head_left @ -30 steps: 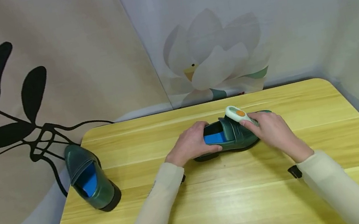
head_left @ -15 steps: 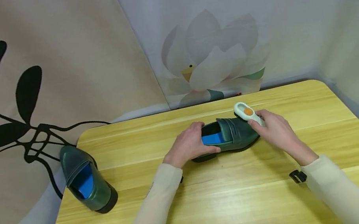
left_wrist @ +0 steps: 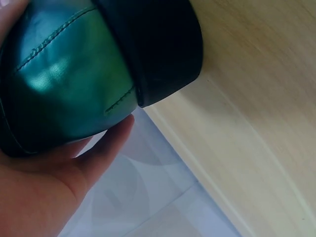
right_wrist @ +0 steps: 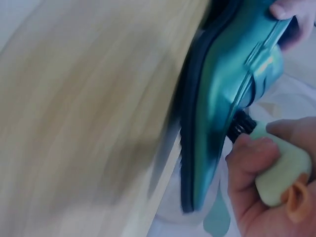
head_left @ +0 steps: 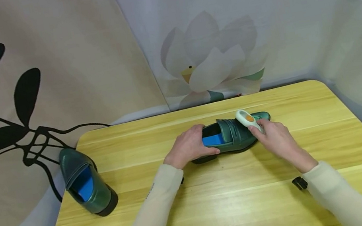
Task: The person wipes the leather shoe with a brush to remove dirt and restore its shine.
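Note:
A dark green loafer [head_left: 239,135] with a blue insole lies on its sole on the table, toe to the right. My left hand [head_left: 188,146] grips it around the heel end, thumb on the near side. In the left wrist view, that hand [left_wrist: 44,187] curves round the green heel leather [left_wrist: 74,79] above the black heel block [left_wrist: 158,44]. My right hand [head_left: 277,137] holds a small white brush [head_left: 245,118] with an orange spot over the loafer's front. Its dark bristles [right_wrist: 241,126] meet the upper in the right wrist view, where an orange loop hangs from the handle.
The matching green loafer [head_left: 87,182] stands at the table's left edge, toe pointing away. The wooden table [head_left: 234,208] has rounded far corners. Behind it hangs a printed cloth [head_left: 92,64] with leaves and a pale flower.
The brush in my right hand went right toward the toe, then came back a little and lower onto the upper. My left hand keeps its grip. The head view shifted slightly.

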`<action>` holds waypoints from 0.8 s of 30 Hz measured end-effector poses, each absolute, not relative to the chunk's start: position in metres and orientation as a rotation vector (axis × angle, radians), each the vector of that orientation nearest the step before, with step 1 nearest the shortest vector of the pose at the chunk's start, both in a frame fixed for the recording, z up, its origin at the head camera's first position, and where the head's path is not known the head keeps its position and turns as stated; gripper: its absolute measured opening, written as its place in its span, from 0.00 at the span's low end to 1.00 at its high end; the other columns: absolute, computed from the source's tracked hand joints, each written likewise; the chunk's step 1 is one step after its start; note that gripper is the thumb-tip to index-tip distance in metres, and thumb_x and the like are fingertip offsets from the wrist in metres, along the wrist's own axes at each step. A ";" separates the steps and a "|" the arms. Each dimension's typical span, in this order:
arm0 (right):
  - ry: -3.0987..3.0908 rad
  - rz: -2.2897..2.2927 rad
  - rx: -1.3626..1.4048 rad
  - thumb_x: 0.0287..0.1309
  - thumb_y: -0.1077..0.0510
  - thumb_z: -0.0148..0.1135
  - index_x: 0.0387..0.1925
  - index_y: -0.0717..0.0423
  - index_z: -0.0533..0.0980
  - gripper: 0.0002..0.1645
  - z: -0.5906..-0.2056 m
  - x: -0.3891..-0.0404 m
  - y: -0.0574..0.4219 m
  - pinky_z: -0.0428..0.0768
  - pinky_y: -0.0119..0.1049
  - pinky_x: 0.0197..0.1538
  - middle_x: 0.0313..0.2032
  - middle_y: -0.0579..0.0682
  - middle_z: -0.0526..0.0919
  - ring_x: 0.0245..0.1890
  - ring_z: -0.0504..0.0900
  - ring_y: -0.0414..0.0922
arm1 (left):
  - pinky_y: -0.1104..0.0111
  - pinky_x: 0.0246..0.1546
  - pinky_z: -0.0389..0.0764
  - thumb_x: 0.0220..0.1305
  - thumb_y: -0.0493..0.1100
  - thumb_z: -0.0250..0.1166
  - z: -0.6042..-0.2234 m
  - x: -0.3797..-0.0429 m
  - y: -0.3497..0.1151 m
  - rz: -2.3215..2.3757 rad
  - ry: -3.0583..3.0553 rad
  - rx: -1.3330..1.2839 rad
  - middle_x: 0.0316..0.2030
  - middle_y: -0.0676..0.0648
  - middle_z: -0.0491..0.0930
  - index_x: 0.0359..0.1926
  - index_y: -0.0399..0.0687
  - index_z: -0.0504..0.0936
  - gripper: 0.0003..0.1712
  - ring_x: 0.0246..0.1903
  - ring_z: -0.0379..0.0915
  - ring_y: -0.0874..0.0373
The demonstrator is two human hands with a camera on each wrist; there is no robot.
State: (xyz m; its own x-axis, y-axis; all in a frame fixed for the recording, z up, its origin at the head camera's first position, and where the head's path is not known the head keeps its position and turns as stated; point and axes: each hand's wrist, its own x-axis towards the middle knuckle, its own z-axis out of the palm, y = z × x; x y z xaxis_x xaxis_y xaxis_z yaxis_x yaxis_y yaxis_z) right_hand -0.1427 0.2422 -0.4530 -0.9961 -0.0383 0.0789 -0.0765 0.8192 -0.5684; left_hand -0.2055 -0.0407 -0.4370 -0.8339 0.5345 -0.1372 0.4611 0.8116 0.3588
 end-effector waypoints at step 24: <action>-2.793 0.670 0.143 0.74 0.54 0.61 0.54 0.78 0.75 0.26 -0.466 -0.120 0.270 0.80 0.59 0.31 0.40 0.69 0.82 0.30 0.81 0.59 | 0.55 0.55 0.81 0.52 0.73 0.74 -0.439 -0.206 -0.041 0.466 2.788 0.784 0.65 0.42 0.77 0.71 0.40 0.71 0.57 0.52 0.79 0.50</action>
State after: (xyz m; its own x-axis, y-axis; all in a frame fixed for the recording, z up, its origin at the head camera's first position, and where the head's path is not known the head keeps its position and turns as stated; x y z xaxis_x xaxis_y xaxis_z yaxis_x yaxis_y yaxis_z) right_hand -0.1197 0.2696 -0.4656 -0.9600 -0.0338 0.2778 -0.1562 0.8885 -0.4316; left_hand -0.2055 -0.0411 -0.4388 -0.8372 0.5352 -0.1125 0.4695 0.8089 0.3538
